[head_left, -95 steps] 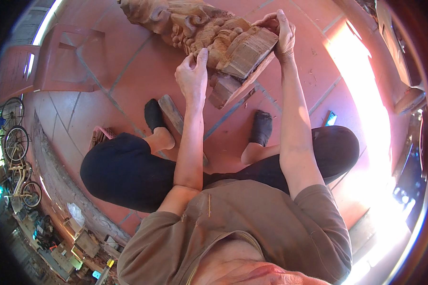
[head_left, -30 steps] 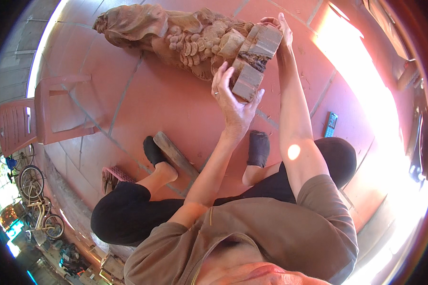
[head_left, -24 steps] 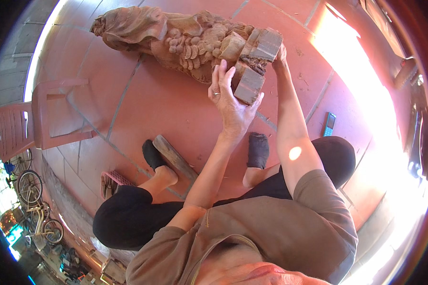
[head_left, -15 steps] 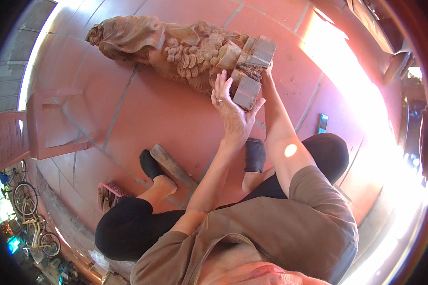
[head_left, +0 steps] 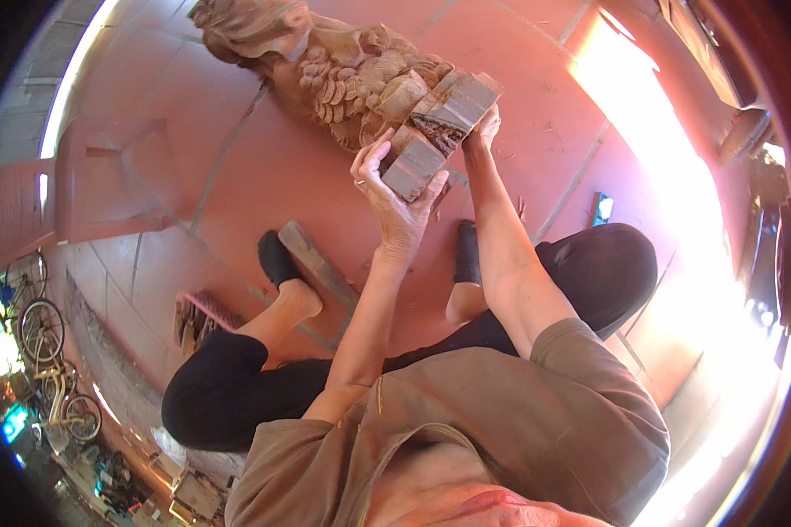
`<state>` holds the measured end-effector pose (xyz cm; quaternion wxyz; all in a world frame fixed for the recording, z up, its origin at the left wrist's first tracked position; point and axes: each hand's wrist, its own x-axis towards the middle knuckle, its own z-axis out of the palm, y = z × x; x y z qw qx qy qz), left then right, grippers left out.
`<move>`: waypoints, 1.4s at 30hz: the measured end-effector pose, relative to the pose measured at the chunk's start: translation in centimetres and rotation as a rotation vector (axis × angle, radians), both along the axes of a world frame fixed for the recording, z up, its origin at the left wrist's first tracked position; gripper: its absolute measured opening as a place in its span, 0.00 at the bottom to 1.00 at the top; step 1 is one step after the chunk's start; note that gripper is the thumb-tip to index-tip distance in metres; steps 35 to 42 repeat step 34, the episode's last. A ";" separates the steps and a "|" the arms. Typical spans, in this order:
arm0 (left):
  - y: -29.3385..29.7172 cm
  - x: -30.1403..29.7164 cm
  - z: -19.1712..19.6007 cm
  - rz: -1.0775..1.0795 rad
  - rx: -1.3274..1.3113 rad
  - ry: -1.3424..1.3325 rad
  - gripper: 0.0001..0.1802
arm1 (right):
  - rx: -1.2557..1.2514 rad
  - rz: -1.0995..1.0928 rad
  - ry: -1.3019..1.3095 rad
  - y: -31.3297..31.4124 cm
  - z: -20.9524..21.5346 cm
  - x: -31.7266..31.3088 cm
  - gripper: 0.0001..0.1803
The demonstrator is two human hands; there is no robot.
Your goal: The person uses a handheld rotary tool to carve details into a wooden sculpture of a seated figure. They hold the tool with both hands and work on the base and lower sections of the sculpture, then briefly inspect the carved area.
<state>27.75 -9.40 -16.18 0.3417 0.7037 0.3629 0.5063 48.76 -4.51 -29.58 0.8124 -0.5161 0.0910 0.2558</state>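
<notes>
A carved brown wooden statue (head_left: 351,83) lies on the tiled floor in front of me, slanting from the far left down toward my hands. Rows of rounded, scale-like shapes cover its middle. Its near end is a squared base of two pale blocks with a rough, dark gap between them. My left hand (head_left: 395,198) grips the left block, fingers along its side and thumb at its near edge. Around the right side of the base wraps my right hand (head_left: 485,129), its fingers partly hidden. The statue's far end reaches the top edge of the view.
Between my feet lies a wooden bar (head_left: 319,263). A small phone-like device (head_left: 602,209) rests beside my right knee. At left stands a red plastic chair (head_left: 105,198), with bicycles (head_left: 42,329) beyond. Strong sunlight (head_left: 642,114) falls across the right side.
The base has come nearer and to the left in both hands, and the statue slants more steeply. My left hand has moved left with it. The whole view has shifted a little.
</notes>
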 end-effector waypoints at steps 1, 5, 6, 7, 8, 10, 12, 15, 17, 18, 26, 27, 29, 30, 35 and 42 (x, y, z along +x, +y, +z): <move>-0.1 -0.5 0.3 -0.020 -0.026 0.009 0.45 | 0.014 -0.022 0.010 -0.4 0.4 -0.4 0.20; -0.2 -1.2 3.1 -0.070 -0.229 0.000 0.45 | 0.016 -0.064 0.067 -1.6 2.9 -1.4 0.21; -0.7 -0.9 4.4 -0.046 -0.310 -0.040 0.46 | 0.004 -0.069 0.079 -2.1 3.6 -1.3 0.22; -1.0 -0.9 5.0 -0.035 -0.315 -0.021 0.45 | -0.028 -0.032 0.073 -2.6 3.5 -1.1 0.22; -1.0 -0.8 5.4 -0.025 -0.319 -0.001 0.45 | -0.059 0.005 0.067 -3.0 3.3 -0.6 0.23; -1.3 -1.5 6.2 -0.026 -0.319 0.009 0.44 | -0.107 0.105 0.040 -4.2 3.0 -0.5 0.24; -1.6 -1.6 6.8 -0.020 -0.317 0.015 0.46 | -0.070 0.172 0.005 -4.8 3.4 -0.2 0.24; -1.6 -1.5 7.2 -0.025 -0.310 0.053 0.47 | -0.025 0.258 -0.031 -5.2 5.1 1.2 0.25; -1.4 -1.8 7.0 -0.020 -0.284 0.088 0.47 | 0.029 0.281 -0.111 -5.2 7.3 2.1 0.25; -1.3 -2.0 6.8 -0.016 -0.268 0.103 0.46 | 0.031 0.310 -0.243 -4.9 8.8 2.6 0.26; -1.7 -2.2 6.4 0.047 -0.292 0.102 0.49 | -0.414 0.702 -1.114 -2.7 26.2 -2.1 0.20; -1.6 -2.2 6.3 0.041 -0.305 0.096 0.49 | -0.520 0.781 -1.174 -2.5 26.9 -2.8 0.20; -1.6 -1.9 6.4 0.009 -0.339 0.083 0.48 | -0.638 0.868 -1.360 -1.4 24.8 -2.9 0.22; -1.4 -2.0 6.1 0.020 -0.332 0.075 0.47 | -0.691 0.914 -1.402 -1.5 24.9 -3.8 0.22; -1.5 -2.6 5.6 0.068 -0.355 0.099 0.46 | -0.633 1.009 -1.437 -0.5 23.4 -4.1 0.23; -1.5 -2.6 5.6 0.068 -0.355 0.099 0.46 | -0.633 1.009 -1.437 -0.5 23.4 -4.1 0.23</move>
